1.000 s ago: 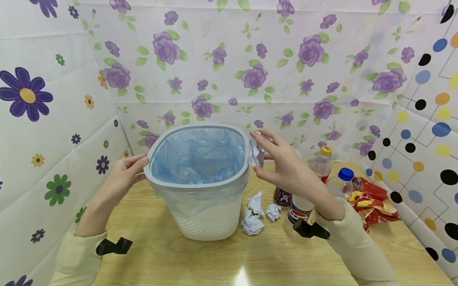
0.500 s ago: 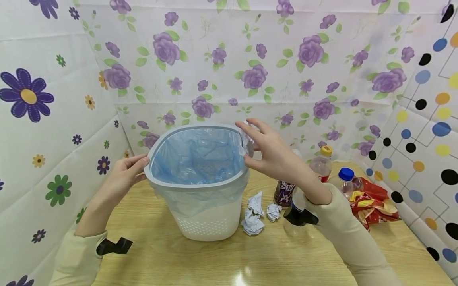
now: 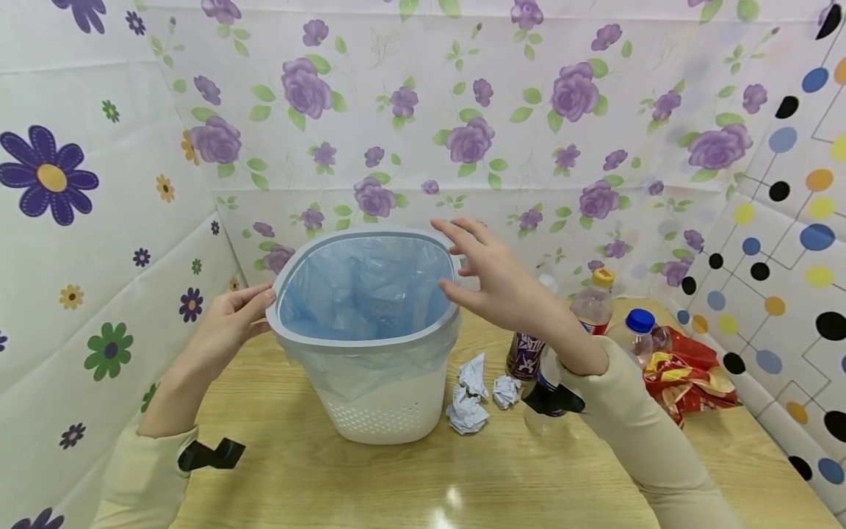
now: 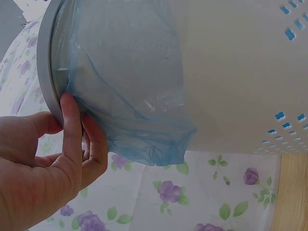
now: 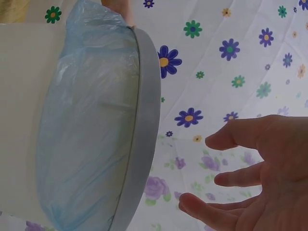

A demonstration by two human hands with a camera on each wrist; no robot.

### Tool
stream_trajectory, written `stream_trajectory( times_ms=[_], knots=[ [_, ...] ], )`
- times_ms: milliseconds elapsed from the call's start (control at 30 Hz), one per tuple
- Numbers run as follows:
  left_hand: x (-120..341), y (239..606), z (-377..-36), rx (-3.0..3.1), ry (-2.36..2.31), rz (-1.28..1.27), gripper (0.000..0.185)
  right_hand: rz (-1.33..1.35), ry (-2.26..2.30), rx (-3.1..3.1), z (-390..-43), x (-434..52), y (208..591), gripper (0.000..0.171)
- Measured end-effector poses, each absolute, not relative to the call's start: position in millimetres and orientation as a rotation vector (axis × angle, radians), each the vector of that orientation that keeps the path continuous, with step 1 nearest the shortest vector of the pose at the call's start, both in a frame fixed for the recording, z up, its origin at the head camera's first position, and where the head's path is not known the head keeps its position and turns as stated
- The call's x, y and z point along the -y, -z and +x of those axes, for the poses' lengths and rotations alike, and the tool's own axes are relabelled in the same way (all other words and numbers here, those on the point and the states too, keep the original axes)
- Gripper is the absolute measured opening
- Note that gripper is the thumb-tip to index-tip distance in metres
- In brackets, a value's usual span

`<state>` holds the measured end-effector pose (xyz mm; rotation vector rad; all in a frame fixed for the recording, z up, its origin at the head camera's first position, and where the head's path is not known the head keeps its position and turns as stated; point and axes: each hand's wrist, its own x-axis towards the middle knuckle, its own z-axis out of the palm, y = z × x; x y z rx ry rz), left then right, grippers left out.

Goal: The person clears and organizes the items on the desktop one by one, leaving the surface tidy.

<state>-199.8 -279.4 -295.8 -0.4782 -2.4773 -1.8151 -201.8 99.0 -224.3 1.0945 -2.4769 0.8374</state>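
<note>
A white trash can [image 3: 390, 411] with a grey rim [image 3: 360, 343] stands on the table, lined with a blue plastic bag [image 3: 357, 286] folded over its outside. My left hand [image 3: 228, 319] pinches the rim at its left side; in the left wrist view its fingers [image 4: 72, 130] curl over the edge by the bag. My right hand [image 3: 499, 283] hovers at the right side of the rim, fingers spread and nothing between them. The right wrist view shows this hand [image 5: 260, 178] apart from the rim.
Several crumpled paper balls [image 3: 468, 415] lie right of the can. Behind my right forearm stand a dark-labelled bottle [image 3: 524, 356], a yellow-capped bottle [image 3: 593, 305] and a blue-capped bottle [image 3: 637, 334]. A red snack wrapper [image 3: 690, 378] lies farther right. Patterned cloth walls [image 3: 423, 132] surround the wooden table [image 3: 297, 477].
My right hand has moved left to the rim with a crumpled paper ball and let it go; the paper is out of sight now. My left hand has kept its hold.
</note>
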Motion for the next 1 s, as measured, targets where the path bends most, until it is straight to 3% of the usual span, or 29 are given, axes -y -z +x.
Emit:
stream_trajectory(
  times_ms=[367,1000],
  knots=[
    [281,297,-200,2.458,1.834,-0.491,0.062,0.899,-0.989,2.334,-205,-111,251,0.055],
    [280,296,-200,2.461,1.829,-0.484,0.06,0.667,-0.802,2.596,-206,-129,296,0.059]
  ],
)
